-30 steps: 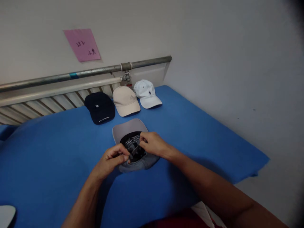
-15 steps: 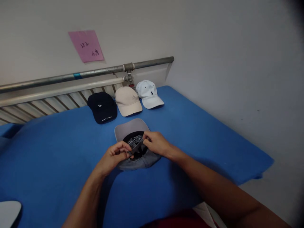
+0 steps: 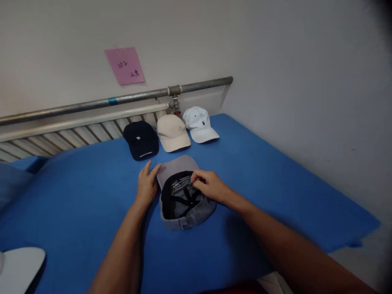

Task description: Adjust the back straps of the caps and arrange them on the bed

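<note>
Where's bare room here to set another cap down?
Bare blue cloth lies left of the left hand and right of the right hand. Crowded: the upturned grey cap between them, navy cap, beige cap, white cap behind.

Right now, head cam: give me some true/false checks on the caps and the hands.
1. The grey cap lies upside down on the blue cloth. True.
2. The left hand grips the strap at the back of the grey cap. False: it lies flat and open at the cap's left side, by the brim.
3. The right hand rests on the inner front of the grey cap. True.
4. Four caps sit in the row at the back. False: there are three, the navy cap, the beige cap and the white cap.
5. The pink note is on the wall above the pipe. True.
</note>
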Action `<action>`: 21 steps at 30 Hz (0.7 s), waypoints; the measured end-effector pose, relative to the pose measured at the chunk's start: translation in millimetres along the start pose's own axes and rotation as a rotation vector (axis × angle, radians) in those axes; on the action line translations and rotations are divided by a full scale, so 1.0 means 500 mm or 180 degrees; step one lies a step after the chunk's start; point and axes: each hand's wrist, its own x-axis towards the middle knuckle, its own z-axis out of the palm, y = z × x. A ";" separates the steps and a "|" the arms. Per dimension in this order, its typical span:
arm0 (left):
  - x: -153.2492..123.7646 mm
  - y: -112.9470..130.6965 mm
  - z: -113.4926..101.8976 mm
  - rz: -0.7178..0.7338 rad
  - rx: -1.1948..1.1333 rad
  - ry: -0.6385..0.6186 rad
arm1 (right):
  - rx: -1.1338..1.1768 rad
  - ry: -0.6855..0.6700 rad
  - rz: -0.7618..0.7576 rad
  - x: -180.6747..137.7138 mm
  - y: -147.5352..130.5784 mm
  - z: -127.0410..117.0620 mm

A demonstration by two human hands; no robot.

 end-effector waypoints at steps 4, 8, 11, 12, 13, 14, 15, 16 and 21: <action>-0.008 0.029 0.009 0.0081 -0.0021 -0.0195 | 0.0335 0.0055 -0.0234 -0.017 -0.024 -0.014; -0.045 0.053 -0.057 0.0203 0.0233 -0.0106 | 0.1057 0.1149 0.0309 -0.006 -0.025 -0.039; -0.104 0.066 -0.141 0.0173 0.0285 0.0201 | 0.1828 0.1747 0.0532 0.017 -0.019 -0.051; -0.127 0.069 -0.172 0.0142 0.0265 0.0362 | 0.2086 0.1890 0.0641 0.024 -0.018 -0.053; -0.150 0.072 -0.204 0.0103 0.0222 0.0550 | 0.2291 0.1971 0.0765 0.030 -0.018 -0.055; -0.170 0.073 -0.236 0.0057 0.0170 0.0777 | 0.2477 0.2033 0.0901 0.034 -0.017 -0.055; -0.187 0.073 -0.268 0.0011 0.0102 0.1067 | 0.2608 0.2064 0.1010 0.038 -0.016 -0.054; -0.201 0.072 -0.300 -0.0042 0.0014 0.1363 | 0.2660 0.2053 0.1071 0.042 -0.013 -0.053; -0.230 0.058 -0.439 -0.0388 -0.0617 0.2654 | 0.2481 0.1736 0.0991 0.048 0.027 -0.044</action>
